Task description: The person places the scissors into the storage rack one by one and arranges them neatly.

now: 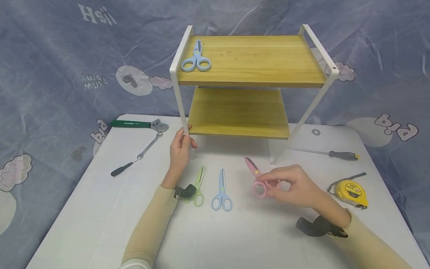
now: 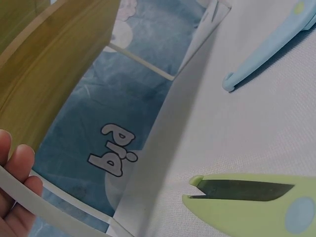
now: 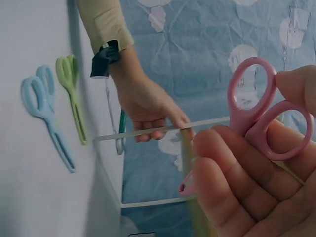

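My right hand (image 1: 285, 183) pinches the handle rings of pink scissors (image 1: 256, 177), blades pointing toward a two-tier wooden shelf (image 1: 250, 59); the right wrist view shows the pink scissors (image 3: 256, 108) between my fingers (image 3: 232, 182). My left hand (image 1: 181, 147) grips the shelf's white front-left leg (image 1: 179, 104), and my left-hand fingers (image 2: 17, 168) curl round that leg (image 2: 44, 210) in the left wrist view. Green scissors (image 1: 199, 186) and blue scissors (image 1: 221, 192) lie on the white table (image 1: 100, 209) between my hands. Another pair of blue scissors (image 1: 196, 58) rests on the top shelf.
A green-handled wrench (image 1: 137, 124) and a black-handled spanner (image 1: 136, 158) lie at the table's left. A screwdriver (image 1: 327, 153) and a yellow tape measure (image 1: 351, 192) lie at the right. A blue printed cloth (image 1: 50, 74) hangs behind.
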`<state>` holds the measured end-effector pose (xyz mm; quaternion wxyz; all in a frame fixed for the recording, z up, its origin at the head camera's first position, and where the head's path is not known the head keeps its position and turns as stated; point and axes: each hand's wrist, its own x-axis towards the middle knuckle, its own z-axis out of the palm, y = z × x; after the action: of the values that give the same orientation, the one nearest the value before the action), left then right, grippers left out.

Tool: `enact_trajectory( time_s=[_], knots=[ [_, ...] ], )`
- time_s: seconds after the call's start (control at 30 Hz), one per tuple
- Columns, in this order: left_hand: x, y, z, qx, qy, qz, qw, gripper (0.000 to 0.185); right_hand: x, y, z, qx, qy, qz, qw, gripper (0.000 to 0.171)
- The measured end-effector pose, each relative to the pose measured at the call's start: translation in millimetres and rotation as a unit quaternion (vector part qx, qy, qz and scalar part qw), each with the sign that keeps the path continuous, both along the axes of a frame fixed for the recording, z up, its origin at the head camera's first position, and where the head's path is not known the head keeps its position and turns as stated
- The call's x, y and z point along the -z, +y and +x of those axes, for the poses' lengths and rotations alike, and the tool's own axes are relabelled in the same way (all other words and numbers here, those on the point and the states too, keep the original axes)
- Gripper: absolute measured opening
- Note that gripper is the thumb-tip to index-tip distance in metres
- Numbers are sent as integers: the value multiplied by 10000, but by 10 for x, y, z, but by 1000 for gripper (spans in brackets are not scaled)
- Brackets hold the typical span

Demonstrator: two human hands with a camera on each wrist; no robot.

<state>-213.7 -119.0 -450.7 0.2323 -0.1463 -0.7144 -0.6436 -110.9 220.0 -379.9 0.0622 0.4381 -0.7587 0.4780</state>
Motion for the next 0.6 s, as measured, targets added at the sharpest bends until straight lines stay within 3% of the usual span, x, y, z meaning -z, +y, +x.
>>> enact_trajectory(
  time_s=[0.3,0.5,0.6],
  knots=[
    [-10,0,17,-24,-60,78,9999,33,-543,-73,-161,-1011,683,-665,9903,27],
    [-7,3,6,-12,78,20,10000,33,-932,-101,-205,-1121,834,-910,9860,24],
    [-11,10,7,-7,71,2,10000,33,-1096,-133,-224,-1310,699,-1221,9814,24]
  ],
)
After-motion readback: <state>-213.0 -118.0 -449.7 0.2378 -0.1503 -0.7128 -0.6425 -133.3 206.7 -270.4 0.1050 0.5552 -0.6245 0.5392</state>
